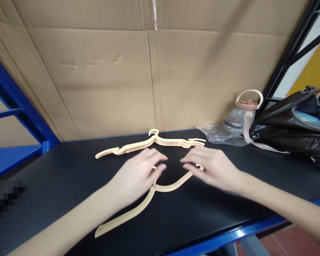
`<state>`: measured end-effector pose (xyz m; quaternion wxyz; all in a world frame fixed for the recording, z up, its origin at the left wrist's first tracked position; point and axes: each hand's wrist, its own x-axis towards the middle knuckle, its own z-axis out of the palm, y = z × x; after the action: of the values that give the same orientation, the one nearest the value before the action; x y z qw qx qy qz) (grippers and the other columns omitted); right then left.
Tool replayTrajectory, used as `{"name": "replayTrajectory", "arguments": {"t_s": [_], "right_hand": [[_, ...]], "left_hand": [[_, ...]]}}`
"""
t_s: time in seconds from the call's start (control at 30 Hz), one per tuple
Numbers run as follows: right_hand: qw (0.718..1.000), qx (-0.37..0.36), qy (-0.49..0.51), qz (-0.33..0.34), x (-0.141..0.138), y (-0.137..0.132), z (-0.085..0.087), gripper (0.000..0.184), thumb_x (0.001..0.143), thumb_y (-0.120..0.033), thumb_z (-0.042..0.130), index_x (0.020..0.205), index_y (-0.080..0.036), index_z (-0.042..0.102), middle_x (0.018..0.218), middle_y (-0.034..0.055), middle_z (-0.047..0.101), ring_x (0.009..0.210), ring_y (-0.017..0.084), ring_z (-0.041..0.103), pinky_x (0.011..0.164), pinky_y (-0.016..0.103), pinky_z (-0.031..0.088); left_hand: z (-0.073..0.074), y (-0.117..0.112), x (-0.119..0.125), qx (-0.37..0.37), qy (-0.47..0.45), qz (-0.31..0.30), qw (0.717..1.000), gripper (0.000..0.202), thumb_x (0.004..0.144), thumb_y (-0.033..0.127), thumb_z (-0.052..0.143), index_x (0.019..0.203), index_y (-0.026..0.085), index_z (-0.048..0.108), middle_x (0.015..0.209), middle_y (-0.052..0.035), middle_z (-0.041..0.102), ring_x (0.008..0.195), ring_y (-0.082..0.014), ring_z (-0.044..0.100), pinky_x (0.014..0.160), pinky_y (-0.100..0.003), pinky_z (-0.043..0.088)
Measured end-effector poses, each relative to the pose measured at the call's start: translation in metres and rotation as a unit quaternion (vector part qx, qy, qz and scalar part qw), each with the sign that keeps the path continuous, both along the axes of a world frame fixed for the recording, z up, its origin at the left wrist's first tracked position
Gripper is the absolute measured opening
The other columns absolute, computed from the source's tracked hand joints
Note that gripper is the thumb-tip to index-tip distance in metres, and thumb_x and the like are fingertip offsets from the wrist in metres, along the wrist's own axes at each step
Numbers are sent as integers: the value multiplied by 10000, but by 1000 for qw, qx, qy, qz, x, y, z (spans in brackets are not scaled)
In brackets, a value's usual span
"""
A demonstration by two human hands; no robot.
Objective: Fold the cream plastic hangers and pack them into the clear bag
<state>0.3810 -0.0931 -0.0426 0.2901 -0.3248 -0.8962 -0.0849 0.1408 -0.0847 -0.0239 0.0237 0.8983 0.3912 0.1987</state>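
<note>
Hanger [167, 188] near stacked hangers [140, 145]

A cream hanger [173, 187] lies arms spread, its hook apparently partly hidden, in front of stacked hangers [139, 145]

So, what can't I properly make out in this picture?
All in the head view:
Loose beige, curved, plastic-looking hanger: hook partly hidden by the left grip.
Right grip: blurred, so contact with that hanger is unclear.
Stacked cream hangers: overlapping, too small to count.
Shiny black bag: cut off by the right edge.
</note>
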Motion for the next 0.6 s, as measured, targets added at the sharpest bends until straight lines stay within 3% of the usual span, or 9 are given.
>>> {"name": "replayTrajectory", "arguments": {"t_s": [0.1, 0.17, 0.23, 0.37, 0.47, 0.6], "right_hand": [[996, -42, -75, -37, 50, 14, -12, 286, 900, -354, 564, 1128, -198, 641, 1162, 85, 620, 1112, 243, 541, 934, 410, 431], [993, -78, -89, -29, 63, 16, -20, 276, 893, -378, 572, 1110, -225, 646, 1189, 74, 602, 1147, 241, 521, 959, 424, 422], [992, -94, -78, -20, 61, 12, -23, 190, 914, -335, 543, 1001, -211, 658, 1125, 64, 618, 1111, 217, 538, 954, 405, 429], [994, -79, -71, -5, 45, -3, -13, 162, 937, -208, 466, 849, -184, 600, 1022, 60, 628, 1039, 196, 558, 964, 396, 414], [994, -73, -78, -6, 40, -8, -5, 121, 913, -270, 528, 947, -181, 602, 1094, 83, 617, 1082, 224, 544, 996, 432, 392], [984, -144, -101, 29, 41, -11, -4, 222, 894, -398, 564, 1023, -230, 630, 1103, 49, 615, 1045, 201, 561, 1014, 437, 378]], "left_hand": [[-16, -9, 33, 2, 71, -55, 996, 253, 940, 321, 464, 1071, 163, 612, 1005, -55, 637, 939, -230, 580, 814, -375, 472], [-26, -7, 52, 12, 103, -76, 992, 259, 924, 340, 499, 1040, 146, 626, 973, -68, 634, 888, -241, 581, 786, -391, 470], [-31, -1, 67, 11, 102, -77, 992, 224, 924, 306, 499, 1004, 145, 632, 974, -71, 631, 854, -237, 581, 776, -397, 459], [-27, 7, 76, -123, 14, -59, 990, 183, 926, 212, 472, 831, 181, 625, 856, -16, 646, 810, -183, 591, 717, -301, 444], [-22, 2, 72, -176, -9, -46, 983, 179, 921, 207, 460, 814, 196, 603, 820, 3, 639, 763, -159, 596, 627, -255, 427], [-23, -15, 66, -141, 13, -42, 989, 136, 874, 325, 590, 852, 191, 589, 874, -6, 619, 801, -183, 586, 605, -269, 418]]}}
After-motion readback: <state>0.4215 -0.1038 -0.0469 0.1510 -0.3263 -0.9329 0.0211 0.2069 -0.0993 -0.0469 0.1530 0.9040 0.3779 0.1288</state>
